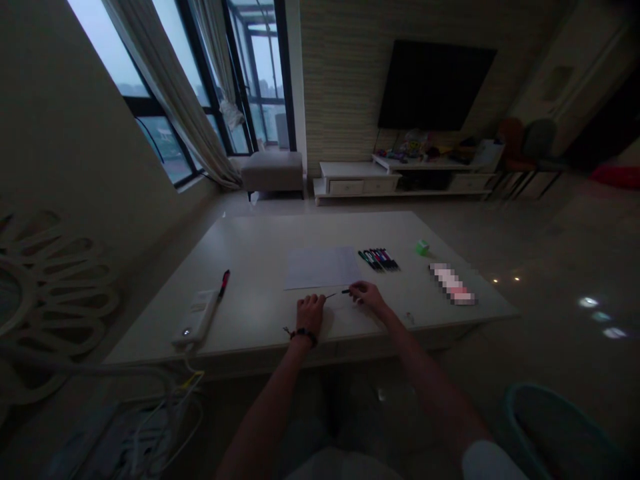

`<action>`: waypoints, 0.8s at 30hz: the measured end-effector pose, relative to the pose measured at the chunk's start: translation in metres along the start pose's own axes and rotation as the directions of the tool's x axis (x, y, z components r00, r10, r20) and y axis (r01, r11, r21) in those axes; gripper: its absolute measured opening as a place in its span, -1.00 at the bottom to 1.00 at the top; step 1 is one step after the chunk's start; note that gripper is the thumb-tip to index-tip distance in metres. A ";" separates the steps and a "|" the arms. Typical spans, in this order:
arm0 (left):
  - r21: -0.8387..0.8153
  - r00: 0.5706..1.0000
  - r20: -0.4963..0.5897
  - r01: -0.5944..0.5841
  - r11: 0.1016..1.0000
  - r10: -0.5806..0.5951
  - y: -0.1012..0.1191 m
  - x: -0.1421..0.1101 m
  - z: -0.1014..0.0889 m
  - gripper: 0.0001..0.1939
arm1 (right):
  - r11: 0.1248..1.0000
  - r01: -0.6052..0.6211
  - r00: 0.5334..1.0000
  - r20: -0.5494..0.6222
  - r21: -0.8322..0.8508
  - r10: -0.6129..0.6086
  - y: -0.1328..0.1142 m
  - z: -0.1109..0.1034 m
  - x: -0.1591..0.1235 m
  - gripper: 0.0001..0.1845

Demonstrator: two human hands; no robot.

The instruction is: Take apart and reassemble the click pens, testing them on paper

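At the far left of the pale surface (250, 267) lay a white power bank (195, 317) with a small lit dot, a white cable running from its near end over the edge. Just beyond its far end lay a red marker (224, 283), tilted on the surface. Next came the left hand (310, 315), a black beaded bracelet (303, 335) on its wrist, resting near the front edge with its fingers curled together around a thin pointed tip. That tip belonged to a slim dark pen (345, 291), which lay between the two hands, just in front of a sheet of white paper (323, 268); the dim light left it unclear whether it was one piece or two. The right hand (367, 297) was at the dark end, its fingers (356, 288) pinched together on it. Farther along, well beyond the paper's right edge, a row of dark marker pens (379, 260) lay side by side, with a small green cube (423, 247) past them. Near the right edge lay a pixelated, unreadable object (453, 283).
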State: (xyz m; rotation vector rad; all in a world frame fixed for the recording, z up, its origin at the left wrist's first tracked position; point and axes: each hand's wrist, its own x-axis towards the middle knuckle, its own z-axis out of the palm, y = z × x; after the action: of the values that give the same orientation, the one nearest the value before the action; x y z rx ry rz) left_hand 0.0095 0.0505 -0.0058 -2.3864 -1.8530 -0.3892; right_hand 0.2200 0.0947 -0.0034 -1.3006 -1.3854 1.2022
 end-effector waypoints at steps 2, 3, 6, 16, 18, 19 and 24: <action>-0.004 1.000 0.010 0.006 1.000 -0.006 0.000 0.000 0.000 -0.77 | 0.998 -0.011 0.999 -0.044 -0.061 0.008 0.004 -0.013 -0.002 -0.65; -0.008 1.000 0.014 0.007 1.000 -0.006 0.000 0.001 -0.001 -0.77 | 0.995 -0.005 0.997 -0.072 -0.095 -0.002 0.006 -0.017 -0.003 -0.67; -0.023 1.000 0.020 0.010 1.000 -0.009 0.001 0.001 -0.002 -0.78 | 0.977 0.064 0.986 -0.138 -0.202 -0.093 0.010 -0.015 0.002 -0.75; -0.025 1.000 0.021 0.019 1.000 -0.019 0.001 0.000 -0.003 -0.79 | 0.897 0.225 0.950 -0.120 -0.380 -0.289 0.017 0.024 0.021 -0.79; -0.027 1.000 0.022 0.013 1.000 -0.012 0.001 0.001 -0.002 -0.79 | 0.873 0.255 0.929 -0.144 -0.416 -0.340 0.016 0.023 0.012 -0.80; -0.031 1.000 0.025 0.005 1.000 -0.004 0.001 0.001 -0.002 -0.78 | 0.863 0.277 0.923 -0.131 -0.423 -0.361 0.014 0.024 0.008 -0.80; -0.049 0.998 0.048 -0.036 0.998 0.039 0.002 0.000 -0.003 -0.78 | 0.810 0.410 0.905 0.078 -0.419 -0.418 0.004 0.041 -0.005 -0.89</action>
State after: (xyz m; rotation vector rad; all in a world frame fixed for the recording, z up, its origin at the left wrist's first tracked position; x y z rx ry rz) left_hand 0.0111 0.0497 -0.0029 -2.4796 -1.8360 -0.3798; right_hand 0.1806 0.0861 -0.0139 -1.1948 -1.8750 0.6021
